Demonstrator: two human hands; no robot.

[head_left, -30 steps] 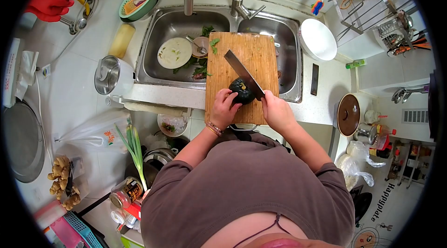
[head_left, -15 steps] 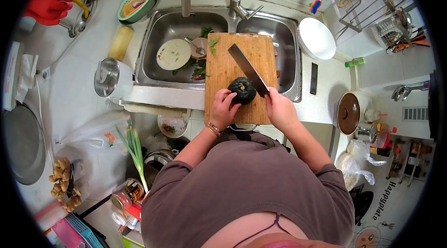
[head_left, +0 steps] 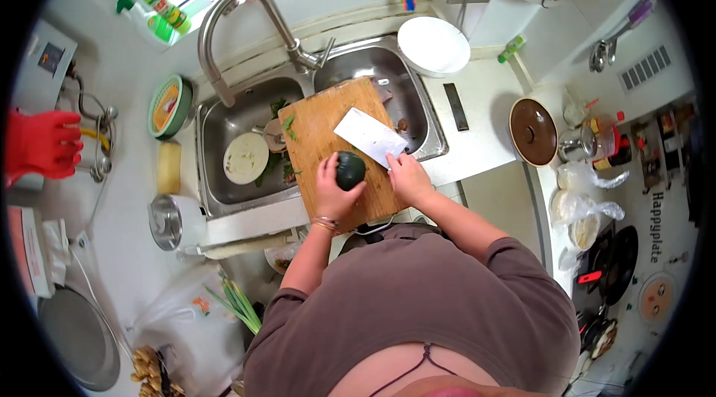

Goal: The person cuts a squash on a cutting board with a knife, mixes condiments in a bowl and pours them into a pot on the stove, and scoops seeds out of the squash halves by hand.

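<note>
My left hand (head_left: 333, 192) is closed around the near left side of a small dark green pumpkin (head_left: 351, 171). The pumpkin rests on a wooden cutting board (head_left: 317, 132), its smooth side up and no stem showing. In my right hand (head_left: 409, 179) is a cleaver (head_left: 369, 134), gripped at the handle end. Its broad pale blade lies nearly flat over the board, pointing to the far left, just beyond the pumpkin. Whether the blade touches the board I cannot tell. Most of the handle is hidden by my fingers. Some green leaf (head_left: 289, 126) lies at the board's left edge.
The board lies across a double sink (head_left: 212, 188) below a tall curved faucet (head_left: 216, 69). A white plate (head_left: 246, 158) sits in the left basin. On the right counter are a white bowl (head_left: 433, 46), a dark flat strip (head_left: 456, 107) and a brown-lidded pot (head_left: 532, 131).
The pumpkin has been turned so its stem no longer shows. The cleaver has tipped from edge-on to showing its broad face. My view has swung round, shifting the whole scene.
</note>
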